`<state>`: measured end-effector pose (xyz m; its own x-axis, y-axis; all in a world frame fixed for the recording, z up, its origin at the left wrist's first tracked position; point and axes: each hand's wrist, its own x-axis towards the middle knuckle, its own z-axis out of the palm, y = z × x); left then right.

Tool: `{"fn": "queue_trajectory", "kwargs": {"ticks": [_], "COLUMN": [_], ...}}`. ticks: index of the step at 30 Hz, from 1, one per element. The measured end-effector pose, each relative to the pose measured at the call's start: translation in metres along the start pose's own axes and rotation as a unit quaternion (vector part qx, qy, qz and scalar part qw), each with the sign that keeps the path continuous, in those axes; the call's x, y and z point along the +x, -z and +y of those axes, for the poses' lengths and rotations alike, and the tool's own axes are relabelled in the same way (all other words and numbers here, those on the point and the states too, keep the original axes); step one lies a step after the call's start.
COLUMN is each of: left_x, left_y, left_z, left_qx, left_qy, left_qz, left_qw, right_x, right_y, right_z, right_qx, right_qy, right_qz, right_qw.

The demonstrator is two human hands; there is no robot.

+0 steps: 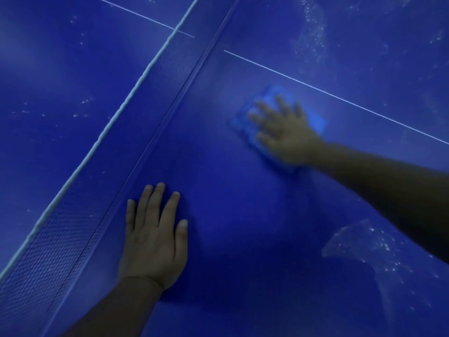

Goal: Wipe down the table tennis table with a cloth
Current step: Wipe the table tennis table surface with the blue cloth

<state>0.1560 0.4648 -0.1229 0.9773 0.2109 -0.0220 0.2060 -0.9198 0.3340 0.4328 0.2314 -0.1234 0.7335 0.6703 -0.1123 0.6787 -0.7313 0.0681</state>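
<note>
Your blue cloth (279, 122) lies flat on the blue table (243, 227), pinned under your right hand (286, 132), fingers spread and pressing rather than clenched, blurred. Toward you and leftward, your left hand (154, 237) rests open-palmed, empty, just beside the net (102, 166).

Two bare forearms and hands of the person, seen from above. The left hand (153, 237) is in sharp focus and carries no ring, watch or glove; no sleeve reaches either forearm. The right hand (286, 135) is blurred, its details indistinct.
</note>
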Motion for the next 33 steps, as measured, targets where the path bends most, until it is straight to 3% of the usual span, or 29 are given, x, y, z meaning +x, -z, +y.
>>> {"fn": "queue_trajectory", "kwargs": {"ticks": [2, 3, 5, 7, 8, 9, 10, 12, 14, 15, 16, 18, 21, 22, 23, 25, 27, 28, 29, 31, 33], "left_x": [-0.001, -0.001, -0.001, 0.0, 0.0, -0.001, -0.001, -0.002, -0.002, -0.002, -0.002, -0.001, 0.0, 0.0, 0.0, -0.001, 0.0, 0.0, 0.0, 0.0, 0.0], "left_y": [0.001, 0.001, 0.001, 0.0, 0.0, -0.001, -0.001, -0.001, 0.0, -0.001, -0.001, -0.002, -0.003, -0.003, -0.003, -0.003, -0.003, -0.003, -0.002, -0.001, -0.001], "left_z": [0.0, 0.0, -0.001, -0.002, -0.003, -0.002, -0.001, 0.0, 0.0, 0.0, -0.001, -0.002, -0.001, -0.002, -0.002, -0.001, -0.001, -0.001, 0.0, 0.001, 0.002], "left_qx": [-0.002, -0.002, 0.005, 0.012, 0.014, 0.016, 0.016, 0.012, 0.016, 0.018, 0.019, 0.02, 0.024, 0.026, 0.028, 0.029, 0.026, 0.024, 0.022, 0.022, 0.024], "left_qy": [0.002, 0.002, 0.004, 0.004, 0.005, 0.004, 0.004, 0.006, 0.008, 0.008, 0.008, 0.006, 0.01, 0.011, 0.01, 0.006, 0.006, 0.006, 0.005, 0.004, 0.006], "left_qz": [-0.004, -0.007, -0.014, -0.018, -0.019, -0.021, -0.022, -0.023, -0.027, -0.031, -0.031, -0.028, -0.032, -0.032, -0.031, -0.027, -0.023, -0.022, -0.021, -0.022, -0.027], "left_qw": [1.0, 1.0, 1.0, 1.0, 1.0, 1.0, 1.0, 1.0, 0.999, 0.999, 0.999, 0.999, 0.999, 0.999, 0.999, 0.999, 0.999, 0.999, 1.0, 1.0, 0.999], "right_x": [0.018, 0.022, 0.011, -0.027, -0.046, -0.054, -0.054, -0.045, -0.035, -0.031, -0.024, -0.007, 0.004, 0.007, 0.009, 0.006, -0.005, -0.009, -0.007, 0.008, 0.024], "right_y": [0.007, 0.009, 0.002, -0.009, -0.013, -0.013, -0.014, -0.013, -0.008, -0.005, -0.005, -0.01, -0.017, -0.015, -0.014, -0.015, -0.012, -0.01, -0.009, -0.011, -0.012], "right_z": [0.027, 0.02, -0.016, -0.057, -0.063, -0.054, -0.035, 0.012, 0.048, 0.053, 0.047, 0.007, -0.06, -0.059, -0.043, 0.009, 0.057, 0.065, 0.062, 0.026, -0.03], "right_qx": [0.06, 0.071, 0.049, 0.03, 0.022, 0.016, 0.014, 0.028, 0.087, 0.12, 0.127, 0.104, 0.064, 0.056, 0.051, 0.049, 0.119, 0.149, 0.153, 0.129, 0.1], "right_qy": [-0.192, -0.231, -0.138, 0.081, 0.147, 0.156, 0.104, -0.139, -0.383, -0.455, -0.481, -0.407, -0.155, -0.123, -0.145, -0.316, -0.507, -0.563, -0.581, -0.507, -0.327], "right_qz": [-0.005, -0.001, 0.019, 0.027, 0.025, 0.023, 0.029, 0.033, 0.022, 0.034, 0.039, 0.038, 0.043, 0.042, 0.042, 0.03, 0.024, 0.032, 0.033, 0.029, 0.04], "right_qw": [0.979, 0.97, 0.989, 0.996, 0.989, 0.987, 0.994, 0.989, 0.919, 0.882, 0.867, 0.907, 0.985, 0.99, 0.987, 0.947, 0.853, 0.812, 0.799, 0.852, 0.939]}}
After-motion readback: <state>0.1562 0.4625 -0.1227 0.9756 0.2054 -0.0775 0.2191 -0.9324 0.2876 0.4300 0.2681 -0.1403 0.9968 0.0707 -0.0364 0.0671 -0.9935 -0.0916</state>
